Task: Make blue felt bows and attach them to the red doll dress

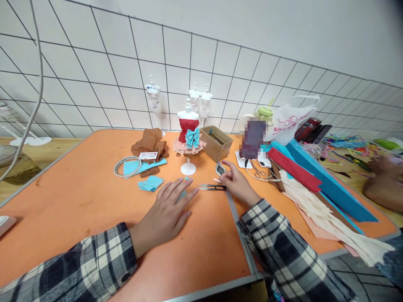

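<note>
My left hand (168, 209) lies palm down with its fingers spread, partly covering a small light blue scrap (182, 193) on the orange table. My right hand (236, 181) is beside the black-handled thread snips (213, 187), its index finger stretched out and apart from the thumb. A small white piece (217, 180) is at its fingertips; I cannot tell whether they touch it. Just beyond is a small grey object (220, 168). A mini dress form (188, 121) stands upright ahead, wearing a red top, a pink ruffled skirt and a blue bow.
Brown fabric (151, 140), a tape roll (116, 167) and blue scraps (151, 183) lie left. Behind are a cardboard box (217, 144) and bare dress forms (153, 98). Scissors (258, 172), cables and fabric strips (308, 201) lie right. Another person's arm (385, 184) is far right.
</note>
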{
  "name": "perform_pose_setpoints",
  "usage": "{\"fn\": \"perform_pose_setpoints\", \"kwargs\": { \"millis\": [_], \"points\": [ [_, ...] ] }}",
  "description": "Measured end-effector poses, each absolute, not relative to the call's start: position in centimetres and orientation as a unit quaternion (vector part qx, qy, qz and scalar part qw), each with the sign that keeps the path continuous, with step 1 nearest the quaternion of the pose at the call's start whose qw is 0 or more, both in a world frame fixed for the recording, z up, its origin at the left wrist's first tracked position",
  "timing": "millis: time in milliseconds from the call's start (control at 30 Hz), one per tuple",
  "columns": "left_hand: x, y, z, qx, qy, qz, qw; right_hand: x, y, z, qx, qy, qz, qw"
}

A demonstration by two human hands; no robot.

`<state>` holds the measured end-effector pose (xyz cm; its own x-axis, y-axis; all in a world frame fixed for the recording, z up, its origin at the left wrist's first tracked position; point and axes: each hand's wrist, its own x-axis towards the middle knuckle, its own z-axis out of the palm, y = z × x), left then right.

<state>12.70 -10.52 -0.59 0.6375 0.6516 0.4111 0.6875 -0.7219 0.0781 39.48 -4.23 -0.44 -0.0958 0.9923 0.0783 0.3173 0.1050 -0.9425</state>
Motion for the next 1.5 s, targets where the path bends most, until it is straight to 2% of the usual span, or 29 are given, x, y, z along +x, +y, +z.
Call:
{"fn": "perform_pose_setpoints", "kwargs": {
  "millis": [300, 500, 600, 700, 767, 833, 933, 1000, 1200, 1500],
  "points": [
    [12.9, -10.9, -0.1, -0.917, -0.309, -0.251, 0.023, 42.5, -1.9, -1.7, -0.655, -0.677, 0.263, 0.207],
    [12.8, -10.8, 0.3, -0.919, -0.322, -0.226, -0.012, 42.1, -1.9, -1.0, -0.695, -0.676, 0.195, 0.145],
    [12.3, -9.9, 0.3, -0.901, -0.393, -0.181, -0.040, 42.6, -2.2, -1.0, -0.697, -0.671, 0.179, 0.179],
    [11.7, -8.9, 0.2, -0.888, -0.430, -0.157, -0.052, 42.9, -2.7, -1.0, -0.659, -0.664, 0.148, 0.321],
    [11.6, -8.7, 0.2, -0.894, -0.420, -0.145, -0.061, 42.4, -3.2, -0.8, -0.613, -0.665, 0.078, 0.420],
    [11.7, -8.8, 0.4, -0.894, -0.416, -0.155, -0.065, 41.1, -4.1, -0.3, -0.545, -0.699, 0.001, 0.463],
    [11.9, -9.1, 0.7, -0.878, -0.433, -0.193, -0.072, 37.8, -5.7, 0.2, -0.431, -0.795, -0.051, 0.424],
    [11.9, -8.9, 0.7, -0.863, -0.443, -0.219, -0.106, 35.4, -6.6, 0.3, -0.381, -0.845, -0.070, 0.368],
    [11.3, -7.8, -0.3, -0.771, -0.437, -0.337, -0.318, 32.8, -7.6, 0.0, -0.307, -0.876, -0.124, 0.351],
    [11.8, -8.0, 0.0, -0.757, -0.422, -0.362, -0.344, 32.8, -8.5, 0.1, -0.310, -0.886, -0.069, 0.338]
  ]
}}
